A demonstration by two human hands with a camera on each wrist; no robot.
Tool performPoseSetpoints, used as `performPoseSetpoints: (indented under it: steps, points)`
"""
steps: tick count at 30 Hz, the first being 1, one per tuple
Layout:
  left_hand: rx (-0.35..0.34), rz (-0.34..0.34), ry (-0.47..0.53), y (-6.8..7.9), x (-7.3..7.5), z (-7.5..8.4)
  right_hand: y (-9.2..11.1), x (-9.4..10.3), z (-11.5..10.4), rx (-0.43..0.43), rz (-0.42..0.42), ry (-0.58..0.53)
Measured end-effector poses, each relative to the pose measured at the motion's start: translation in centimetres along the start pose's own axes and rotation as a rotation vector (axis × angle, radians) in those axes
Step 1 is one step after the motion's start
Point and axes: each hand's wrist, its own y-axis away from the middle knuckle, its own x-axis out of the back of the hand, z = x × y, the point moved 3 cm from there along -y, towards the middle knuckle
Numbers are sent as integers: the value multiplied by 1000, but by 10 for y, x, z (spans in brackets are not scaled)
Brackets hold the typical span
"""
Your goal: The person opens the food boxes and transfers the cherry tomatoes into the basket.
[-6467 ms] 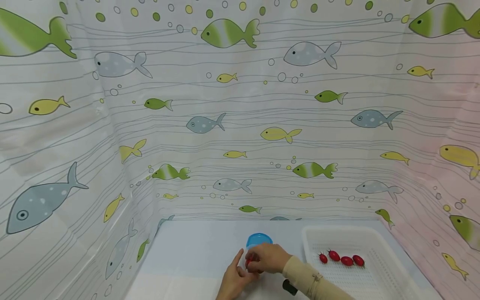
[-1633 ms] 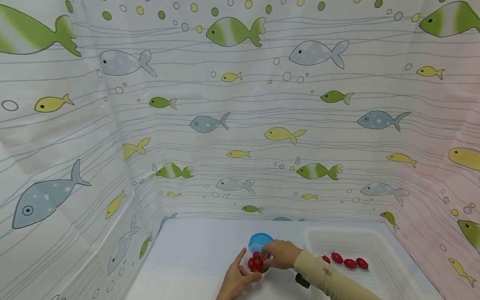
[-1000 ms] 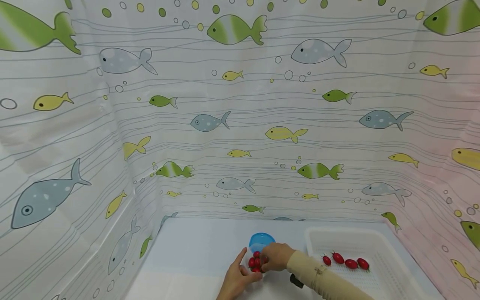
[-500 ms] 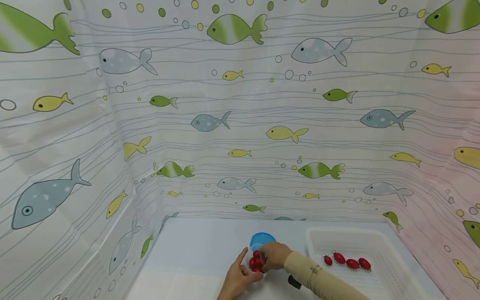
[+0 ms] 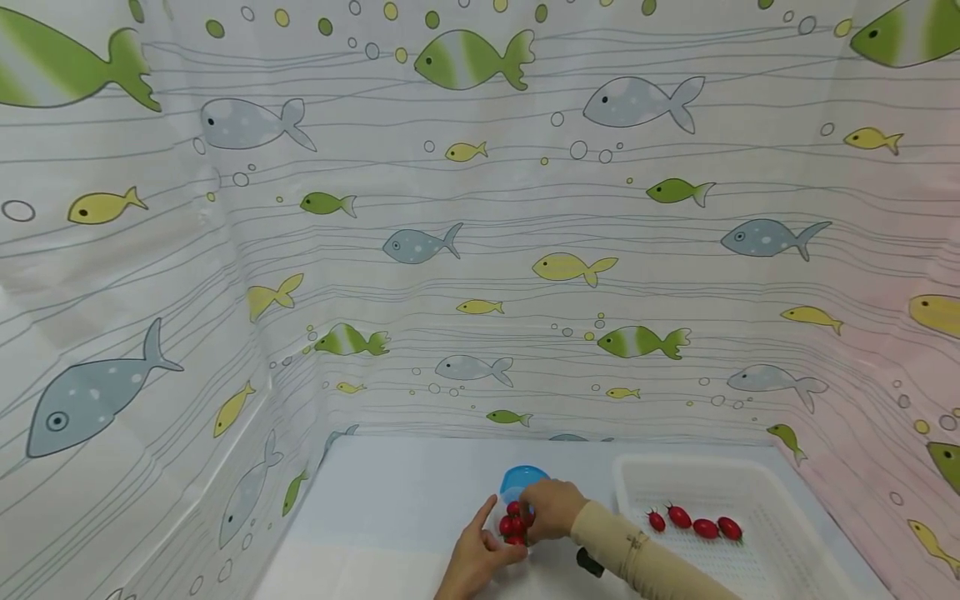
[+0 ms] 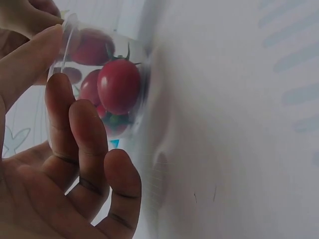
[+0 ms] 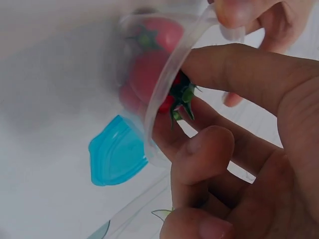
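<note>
A clear plastic cup (image 6: pixel 134 45) filled with red cherry tomatoes (image 5: pixel 512 525) stands on the white table. My left hand (image 5: pixel 477 554) steadies it, thumb and fingers around the rim. From the right, my right hand (image 5: pixel 553 508) reaches in over the rim (image 7: pixel 167 74). Its thumb and finger pinch a cherry tomato whose green calyx (image 7: pixel 184 94) faces up at the cup's mouth; the fruit itself is mostly hidden by the fingers. Just behind the cup lies a blue plastic lid (image 7: pixel 117 154), partly covered by the right hand in the head view.
To the right sits a white perforated basket (image 5: pixel 626 479) with several cherry tomatoes (image 5: pixel 706 528) in a row on its floor. A black device (image 5: pixel 590 562) shows under the right sleeve (image 5: pixel 637 554). Fish-printed curtains (image 5: pixel 480 250) enclose the table's back and sides.
Earlier my right hand covered the cup; a moment later its fingers were at the cup's right side, and now they reach in over the tomatoes. My left hand keeps its hold.
</note>
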Motion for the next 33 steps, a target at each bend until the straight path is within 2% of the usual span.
performPoseSetpoints:
  steps: [5,11,16,25,33]
  points:
    - [-31,-13,17,-1,1,1,6,7,3,49,62,-17]
    - [-16,-10,-6,-2,0,0,16,14,13,119,163,-17]
    - [-16,-5,-15,-2,-1,0,26,26,19,153,197,-68]
    - [-20,-10,-14,-3,-2,-2,45,47,27,155,251,-149]
    - [10,-2,-31,-5,-3,-3,64,58,46,73,331,-143]
